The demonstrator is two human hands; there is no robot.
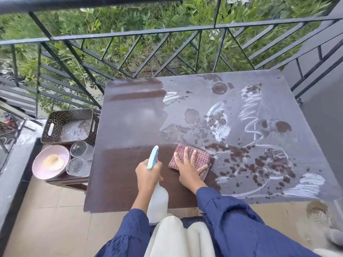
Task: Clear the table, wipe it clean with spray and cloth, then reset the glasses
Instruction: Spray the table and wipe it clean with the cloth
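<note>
A dark brown table (130, 112) fills the middle of the view. Its right half is wet, with white foam streaks and brown spots. My right hand (187, 164) lies flat, fingers spread, on a folded red checked cloth (202, 154) near the front edge. My left hand (147, 173) grips a white spray bottle (157, 199) with a light blue nozzle, held over the table's front. Two clear glasses (80, 149) (76, 166) stand on a low side stand to the left of the table.
On the side stand sit a pink bowl (39, 164) holding something tan and a brown perforated basket (55, 117). A black metal railing (130, 34) runs behind the table, with greenery beyond. A grey wall stands at the right. Beige floor tiles lie below.
</note>
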